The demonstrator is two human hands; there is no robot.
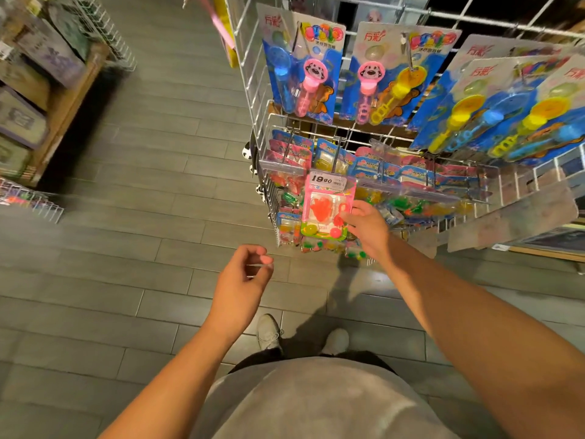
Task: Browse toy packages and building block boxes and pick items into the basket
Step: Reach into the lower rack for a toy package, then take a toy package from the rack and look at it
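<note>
You are standing in a toy shop aisle. A white wire display rack [262, 128] in front of you carries rows of carded toy packages [304, 68] hanging on hooks, one pink package bearing a price sticker [327, 179]. Across the grey plank floor [152, 172], a wooden shelf [68, 103] holds stacked boxed goods [47, 55].

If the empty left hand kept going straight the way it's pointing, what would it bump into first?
Probably the pink toy package that the right hand holds by its edge. The left hand points up and right toward it, with only floor between. Depth is hard to judge, so it might reach the wire rack instead.
</note>
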